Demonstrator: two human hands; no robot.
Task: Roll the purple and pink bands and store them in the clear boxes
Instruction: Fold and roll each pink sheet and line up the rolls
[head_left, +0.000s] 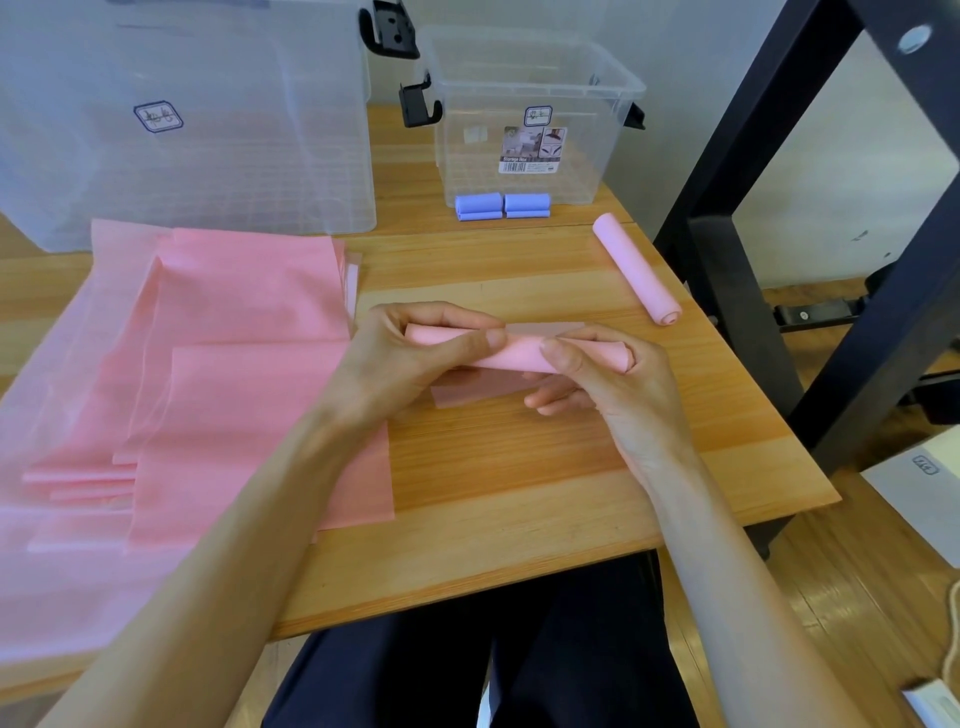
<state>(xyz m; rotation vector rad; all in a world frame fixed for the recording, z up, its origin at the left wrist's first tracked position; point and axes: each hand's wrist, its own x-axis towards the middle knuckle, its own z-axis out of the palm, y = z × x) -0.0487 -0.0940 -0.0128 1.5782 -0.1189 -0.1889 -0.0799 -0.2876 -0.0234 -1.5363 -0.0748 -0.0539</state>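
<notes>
Both hands (511, 364) grip a pink band (519, 352) roll

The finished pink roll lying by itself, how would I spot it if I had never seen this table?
Find the small clear box with the barcode label at the back of the wooden table. Right of it and nearer the person, by the table's right edge, a finished pink roll lies diagonally. Unlike the pink band in the hands, nothing touches it, and the two short purple rolls sit against the box.
</notes>
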